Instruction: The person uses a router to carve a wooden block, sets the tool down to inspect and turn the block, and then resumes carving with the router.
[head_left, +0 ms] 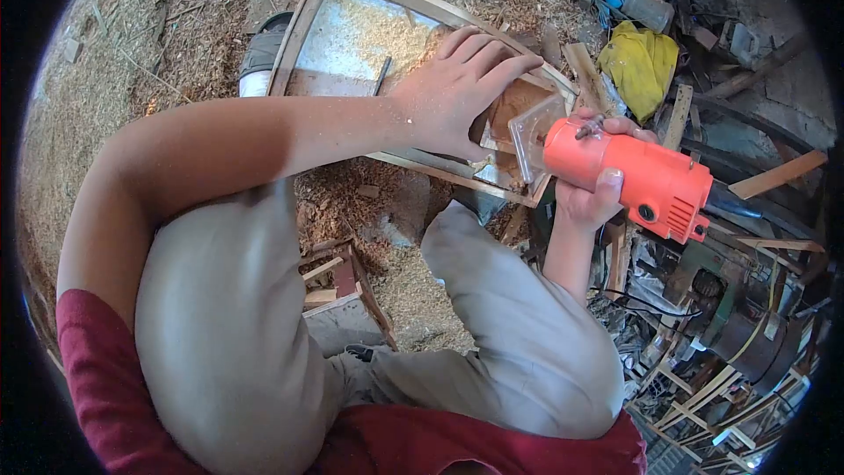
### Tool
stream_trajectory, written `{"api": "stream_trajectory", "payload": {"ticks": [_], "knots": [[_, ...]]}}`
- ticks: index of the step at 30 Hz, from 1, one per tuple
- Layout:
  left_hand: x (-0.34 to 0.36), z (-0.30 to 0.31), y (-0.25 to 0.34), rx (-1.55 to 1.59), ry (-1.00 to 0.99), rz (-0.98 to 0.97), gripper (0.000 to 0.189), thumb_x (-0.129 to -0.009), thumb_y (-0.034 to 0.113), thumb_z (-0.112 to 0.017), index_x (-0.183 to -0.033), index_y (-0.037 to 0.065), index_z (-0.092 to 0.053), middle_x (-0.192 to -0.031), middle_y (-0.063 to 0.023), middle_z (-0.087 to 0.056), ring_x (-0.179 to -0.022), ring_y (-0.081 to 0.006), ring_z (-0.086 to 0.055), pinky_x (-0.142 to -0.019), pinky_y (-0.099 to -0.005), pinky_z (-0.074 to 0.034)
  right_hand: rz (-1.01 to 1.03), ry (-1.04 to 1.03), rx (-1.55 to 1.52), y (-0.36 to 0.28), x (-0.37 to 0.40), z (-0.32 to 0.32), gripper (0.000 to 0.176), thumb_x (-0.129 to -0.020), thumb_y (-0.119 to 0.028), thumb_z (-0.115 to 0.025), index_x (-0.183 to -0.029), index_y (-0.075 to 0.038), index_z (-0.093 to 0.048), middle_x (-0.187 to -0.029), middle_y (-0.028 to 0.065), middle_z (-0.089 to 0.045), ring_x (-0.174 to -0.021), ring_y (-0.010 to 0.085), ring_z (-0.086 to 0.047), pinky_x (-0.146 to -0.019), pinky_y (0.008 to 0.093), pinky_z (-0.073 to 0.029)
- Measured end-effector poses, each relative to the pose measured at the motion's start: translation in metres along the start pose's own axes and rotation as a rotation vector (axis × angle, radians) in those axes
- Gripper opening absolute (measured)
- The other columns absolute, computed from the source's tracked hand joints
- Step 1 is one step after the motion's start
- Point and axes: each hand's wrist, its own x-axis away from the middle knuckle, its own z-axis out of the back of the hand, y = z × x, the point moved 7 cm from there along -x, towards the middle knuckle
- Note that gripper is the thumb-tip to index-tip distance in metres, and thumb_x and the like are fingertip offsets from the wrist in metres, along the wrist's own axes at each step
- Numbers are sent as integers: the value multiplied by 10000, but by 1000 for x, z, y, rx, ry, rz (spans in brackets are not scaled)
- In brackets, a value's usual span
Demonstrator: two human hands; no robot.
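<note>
The router [629,178] lay on its side in the air at the narrow right end of the tray [303,31], its clear base [531,142] facing left towards the tray and its back end pointing right and slightly down, the long axis running nearly across the view. The right hand [598,185] was closed around its body near the base, forearm rising from below. The tray held sawdust [382,35] and a thin dark rod [382,76]. Over its right part, the left hand [462,84] was spread wide, palm down, thumb apart, its forearm stretched across from the left. Below, between the legs, a box [347,317] held wood pieces [322,281].
</note>
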Motion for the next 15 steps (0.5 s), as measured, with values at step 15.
{"api": "stream_trajectory", "payload": {"ticks": [15], "knots": [[5,1,-7,39,0,17,1205,-606,487,-908,-1564,56,-316,-1403,-212,-518,-1376,-401,-442,-1231,-535,-278,44,-31,167,6,2,-11,560,-810,-228,-722,-1305,-88,-500,-1138,154,-627,-1039,395,-646,-983,578,-524]]}}
